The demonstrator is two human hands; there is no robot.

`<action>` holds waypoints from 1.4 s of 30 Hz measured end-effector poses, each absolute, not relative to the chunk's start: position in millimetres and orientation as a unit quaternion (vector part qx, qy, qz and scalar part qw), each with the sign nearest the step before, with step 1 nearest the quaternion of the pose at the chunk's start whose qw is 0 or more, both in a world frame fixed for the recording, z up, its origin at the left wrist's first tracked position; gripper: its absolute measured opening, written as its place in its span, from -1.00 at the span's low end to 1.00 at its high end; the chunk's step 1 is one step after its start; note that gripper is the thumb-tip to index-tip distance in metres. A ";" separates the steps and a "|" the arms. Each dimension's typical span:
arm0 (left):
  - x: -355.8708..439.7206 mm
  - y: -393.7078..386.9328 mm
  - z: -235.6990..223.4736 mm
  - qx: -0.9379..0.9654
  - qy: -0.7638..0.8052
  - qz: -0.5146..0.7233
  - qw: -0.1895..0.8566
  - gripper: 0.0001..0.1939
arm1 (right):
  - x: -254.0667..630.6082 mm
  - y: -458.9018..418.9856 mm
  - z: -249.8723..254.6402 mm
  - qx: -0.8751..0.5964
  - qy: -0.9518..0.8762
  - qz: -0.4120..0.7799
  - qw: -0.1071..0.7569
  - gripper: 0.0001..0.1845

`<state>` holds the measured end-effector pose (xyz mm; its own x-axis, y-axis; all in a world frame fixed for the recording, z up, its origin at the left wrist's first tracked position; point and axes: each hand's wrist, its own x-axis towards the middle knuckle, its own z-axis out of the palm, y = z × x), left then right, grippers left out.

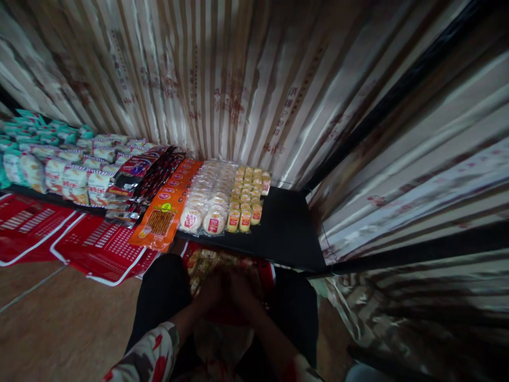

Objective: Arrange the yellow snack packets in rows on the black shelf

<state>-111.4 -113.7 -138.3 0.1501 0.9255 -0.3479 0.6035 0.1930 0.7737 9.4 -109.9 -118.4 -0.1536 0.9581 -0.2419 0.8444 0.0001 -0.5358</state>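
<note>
Both my hands reach down together between my knees into a red basket (pixel 269 271) that holds small yellow packets (pixel 202 260). My left hand (pixel 210 294) and my right hand (pixel 243 291) are dark and blurred, close together over the packets. Their fingers cannot be made out. Just beyond the basket a low black shelf (pixel 284 233) carries rows of small yellow packaged snacks (pixel 245 199), clear bags of round white cakes (pixel 207 199) and an orange snack packet (pixel 167 212) that hangs over the shelf's front edge.
Further left on the shelf lie dark red packets (pixel 143 178), white bags (pixel 75 175) and teal bags (pixel 35 132). Red baskets (pixel 99 246) lie on the wooden floor at left. Striped curtain-like sheeting (pixel 238 79) closes the back and the right side.
</note>
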 end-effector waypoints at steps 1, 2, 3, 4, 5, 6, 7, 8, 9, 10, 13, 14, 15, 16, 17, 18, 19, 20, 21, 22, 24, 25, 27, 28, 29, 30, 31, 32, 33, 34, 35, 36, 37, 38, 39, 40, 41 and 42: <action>-111.0 -113.5 -137.4 0.623 0.621 0.158 0.448 -0.63 | 11.3 -111.1 -111.0 -0.636 -0.706 0.296 0.104 -0.63; -110.4 -113.5 -136.2 0.633 0.616 0.146 0.446 -0.66 | 13.5 -112.3 -103.8 -0.629 -0.709 0.298 0.113 -0.64; -109.6 -113.7 -134.7 0.640 0.612 0.140 0.444 -0.70 | 15.8 -113.6 -97.2 -0.626 -0.709 0.300 0.125 -0.65; -108.6 -114.2 -132.7 0.644 0.609 0.137 0.442 -0.74 | 18.0 -115.0 -91.6 -0.625 -0.707 0.299 0.142 -0.63; -107.5 -114.9 -130.0 0.649 0.607 0.137 0.438 -0.76 | 20.2 -116.4 -87.2 -0.630 -0.700 0.295 0.163 -0.59; -106.3 -115.8 -126.6 0.653 0.606 0.140 0.432 -0.77 | 22.3 -117.8 -83.9 -0.639 -0.688 0.288 0.187 -0.54; -105.1 -116.8 -122.4 0.657 0.605 0.146 0.426 -0.78 | 24.4 -119.3 -81.6 -0.650 -0.672 0.282 0.216 -0.49; -103.9 -117.7 -117.3 0.659 0.605 0.152 0.420 -0.80 | 26.5 -120.8 -79.9 -0.661 -0.651 0.279 0.248 -0.47; -102.7 -118.6 -111.4 0.659 0.606 0.159 0.416 -0.82 | 28.5 -122.4 -78.6 -0.668 -0.629 0.282 0.280 -0.46; -101.5 -119.2 -104.8 0.658 0.607 0.169 0.412 -0.83 | 30.5 -124.0 -77.2 -0.672 -0.606 0.290 0.310 -0.48; -96.7 -119.1 -82.7 0.650 0.609 0.205 0.407 -0.83 | 36.0 -128.2 -69.5 -0.663 -0.548 0.343 0.378 -0.60; -94.5 -118.2 -75.2 0.649 0.607 0.220 0.402 -0.81 | 37.3 -129.0 -65.5 -0.656 -0.533 0.363 0.393 -0.65; -92.0 -116.7 -68.0 0.650 0.604 0.234 0.398 -0.79 | 38.2 -129.4 -61.1 -0.648 -0.517 0.384 0.407 -0.70; -89.1 -114.8 -61.2 0.652 0.600 0.246 0.393 -0.78 | 38.8 -129.1 -56.3 -0.639 -0.500 0.404 0.423 -0.73; -85.9 -112.3 -54.7 0.655 0.595 0.255 0.390 -0.77 | 39.2 -128.2 -51.6 -0.627 -0.484 0.422 0.440 -0.74; -82.3 -109.3 -48.7 0.659 0.591 0.262 0.386 -0.75 | 39.5 -126.7 -47.1 -0.618 -0.469 0.435 0.458 -0.74; -78.5 -106.0 -43.1 0.662 0.587 0.266 0.383 -0.74 | 39.9 -124.7 -43.1 -0.610 -0.454 0.443 0.475 -0.72; -74.4 -102.5 -37.7 0.664 0.585 0.270 0.379 -0.73 | 40.7 -122.3 -39.5 -0.607 -0.441 0.446 0.488 -0.71; -70.0 -98.8 -32.6 0.666 0.583 0.272 0.377 -0.71 | 42.2 -119.5 -36.4 -0.610 -0.433 0.443 0.494 -0.71; -65.6 -95.2 -27.6 0.669 0.580 0.274 0.375 -0.68 | 44.6 -116.4 -33.6 -0.617 -0.428 0.436 0.495 -0.71; -56.3 -88.9 -17.9 0.676 0.569 0.282 0.375 -0.63 | 52.3 -109.3 -28.3 -0.635 -0.430 0.413 0.491 -0.72; -51.5 -86.2 -13.3 0.680 0.561 0.286 0.376 -0.62 | 57.7 -105.2 -25.7 -0.641 -0.434 0.400 0.491 -0.71; -41.2 -81.7 -4.9 0.688 0.545 0.299 0.375 -0.60 | 70.6 -95.8 -20.4 -0.639 -0.434 0.386 0.504 -0.67; -35.7 -79.5 -1.4 0.691 0.537 0.307 0.374 -0.58 | 77.8 -90.5 -18.0 -0.632 -0.430 0.388 0.515 -0.64; -29.8 -76.9 1.6 0.693 0.531 0.315 0.373 -0.56 | 85.2 -84.8 -15.8 -0.624 -0.422 0.392 0.529 -0.60; -23.4 -73.8 4.0 0.693 0.527 0.322 0.371 -0.54 | 92.6 -78.8 -14.0 -0.617 -0.411 0.394 0.543 -0.56; -16.6 -70.0 6.0 0.691 0.525 0.331 0.371 -0.53 | 99.8 -72.6 -12.8 -0.613 -0.400 0.393 0.556 -0.54; -9.5 -65.6 7.7 0.688 0.523 0.339 0.371 -0.52 | 106.7 -66.2 -12.3 -0.612 -0.393 0.389 0.566 -0.52; -2.1 -60.5 9.3 0.684 0.522 0.347 0.373 -0.52 | 113.3 -59.5 -12.3 -0.611 -0.389 0.383 0.573 -0.50; 5.5 -55.1 11.1 0.679 0.522 0.353 0.377 -0.53 | 119.5 -52.6 -13.0 -0.611 -0.389 0.376 0.578 -0.50; 13.1 -49.5 13.1 0.672 0.524 0.357 0.382 -0.55 | 125.5 -45.2 -14.3 -0.610 -0.392 0.370 0.581 -0.50; 20.7 -43.9 15.2 0.666 0.526 0.358 0.389 -0.55 | 131.2 -37.3 -16.0 -0.609 -0.395 0.364 0.583 -0.51; 28.2 -38.5 17.4 0.660 0.530 0.356 0.396 -0.55 | 136.7 -28.7 -18.0 -0.609 -0.398 0.358 0.584 -0.52; 35.4 -33.3 19.5 0.654 0.536 0.352 0.402 -0.54 | 142.0 -19.6 -20.2 -0.610 -0.401 0.353 0.585 -0.53; 42.5 -28.1 21.2 0.647 0.546 0.345 0.406 -0.53 | 147.0 -9.8 -22.4 -0.611 -0.402 0.349 0.586 -0.53; 49.3 -23.0 22.3 0.640 0.556 0.337 0.410 -0.51 | 151.7 0.4 -24.4 -0.610 -0.404 0.348 0.587 -0.53; 55.9 -17.5 22.6 0.634 0.565 0.330 0.412 -0.49 | 156.0 10.8 -26.0 -0.609 -0.407 0.348 0.586 -0.53; 62.2 -11.7 21.8 0.628 0.573 0.326 0.413 -0.48 | 159.6 21.1 -27.2 -0.609 -0.412 0.348 0.582 -0.53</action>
<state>62.2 -11.7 21.8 0.1299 0.9894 -0.0642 0.4498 -0.0011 0.8932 159.6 21.1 -27.2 0.4190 0.9063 0.0563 0.0971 0.0169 -0.9951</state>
